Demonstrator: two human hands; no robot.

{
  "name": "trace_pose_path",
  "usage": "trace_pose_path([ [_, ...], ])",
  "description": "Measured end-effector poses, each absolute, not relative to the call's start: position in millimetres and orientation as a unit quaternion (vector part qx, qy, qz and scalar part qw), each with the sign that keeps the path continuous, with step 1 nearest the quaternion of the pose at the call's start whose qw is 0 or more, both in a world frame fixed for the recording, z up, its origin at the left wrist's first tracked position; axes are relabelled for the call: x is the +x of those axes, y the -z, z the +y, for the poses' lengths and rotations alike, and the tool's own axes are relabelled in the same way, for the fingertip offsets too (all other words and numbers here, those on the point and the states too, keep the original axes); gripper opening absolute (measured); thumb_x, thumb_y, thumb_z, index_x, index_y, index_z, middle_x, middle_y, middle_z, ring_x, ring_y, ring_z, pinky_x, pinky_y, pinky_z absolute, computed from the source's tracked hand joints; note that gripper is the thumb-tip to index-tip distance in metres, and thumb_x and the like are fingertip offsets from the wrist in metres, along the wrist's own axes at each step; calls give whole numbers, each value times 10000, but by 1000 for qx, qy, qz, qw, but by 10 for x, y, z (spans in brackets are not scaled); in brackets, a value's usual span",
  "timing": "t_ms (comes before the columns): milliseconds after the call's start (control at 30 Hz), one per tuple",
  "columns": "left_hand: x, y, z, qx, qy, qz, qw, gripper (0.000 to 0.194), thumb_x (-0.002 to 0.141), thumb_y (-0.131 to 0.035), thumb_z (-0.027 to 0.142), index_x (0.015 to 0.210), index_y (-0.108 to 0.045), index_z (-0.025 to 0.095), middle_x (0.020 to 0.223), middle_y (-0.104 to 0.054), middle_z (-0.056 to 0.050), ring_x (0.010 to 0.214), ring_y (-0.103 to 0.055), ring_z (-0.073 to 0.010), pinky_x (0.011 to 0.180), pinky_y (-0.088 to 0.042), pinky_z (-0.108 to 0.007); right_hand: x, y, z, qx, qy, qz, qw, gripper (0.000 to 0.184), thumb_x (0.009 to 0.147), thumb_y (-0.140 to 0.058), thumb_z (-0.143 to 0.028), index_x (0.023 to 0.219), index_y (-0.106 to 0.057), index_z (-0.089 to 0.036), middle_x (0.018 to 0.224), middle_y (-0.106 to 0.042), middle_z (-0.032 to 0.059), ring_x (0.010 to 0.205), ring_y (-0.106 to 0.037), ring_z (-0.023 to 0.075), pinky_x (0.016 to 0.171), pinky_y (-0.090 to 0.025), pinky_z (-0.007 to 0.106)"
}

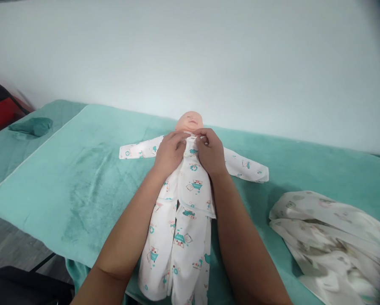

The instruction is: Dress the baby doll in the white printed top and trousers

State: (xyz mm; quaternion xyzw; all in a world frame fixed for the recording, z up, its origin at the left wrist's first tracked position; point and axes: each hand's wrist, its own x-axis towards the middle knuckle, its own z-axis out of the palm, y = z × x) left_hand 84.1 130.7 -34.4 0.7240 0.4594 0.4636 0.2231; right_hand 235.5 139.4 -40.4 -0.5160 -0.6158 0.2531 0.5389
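Note:
A baby doll point(190, 121) lies on its back, its head toward the wall. It wears a white printed baby shirt point(194, 184) with both sleeves spread wide, and matching baby pants point(188, 241) below. At the collar, my left hand point(171, 153) has its fingers bent onto the neckline, gripping the shirt's cloth. From the other side my right hand point(211, 151) pinches the collar edge between thumb and fingers. The two hands almost meet under the doll's chin. My fingers partly hide the fastening there.
A green cloth point(91, 186) covers the bed against the white wall point(190, 55). Crumpled printed fabric point(323, 237) is heaped at the right. A hole point(31, 127) shows in the bed's far left end. A black and red object point(2, 108) stands beyond it, and a black seat point(24, 286) at lower left.

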Motion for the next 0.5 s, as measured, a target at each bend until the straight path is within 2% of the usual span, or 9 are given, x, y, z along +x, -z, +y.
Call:
trace_pose_path([
  [233, 828, 338, 1256, 684, -488, 478, 257, 116, 943, -561, 188, 970, -667, 225, 1275, -706, -68, 1247, -632, -221, 1129, -459, -427, 2343, 319, 1302, -500, -268, -645, 512, 139, 876, -583, -286, 947, -691, -234, 961, -654, -12, 637, -451, 109, 699, -412, 309],
  [367, 784, 341, 1151, 674, -492, 479, 272, 89, 945, -573, 204, 910, -653, 221, 1272, -706, -77, 1246, -638, -225, 1138, -450, -439, 2329, 264, 1263, -494, -257, -662, 502, 124, 901, -581, -320, 862, -660, -233, 880, -646, -9, 649, -457, 126, 696, -397, 319],
  [500, 724, 342, 1047, 684, -487, 459, 291, 119, 933, -578, 179, 915, -685, 229, 1334, -682, -72, 1296, -613, -226, 1159, -437, -445, 2326, 235, 1236, -467, -230, -686, 509, 287, 930, -582, -334, 667, -546, -223, 749, -564, -9, 680, -468, 143, 691, -378, 330],
])
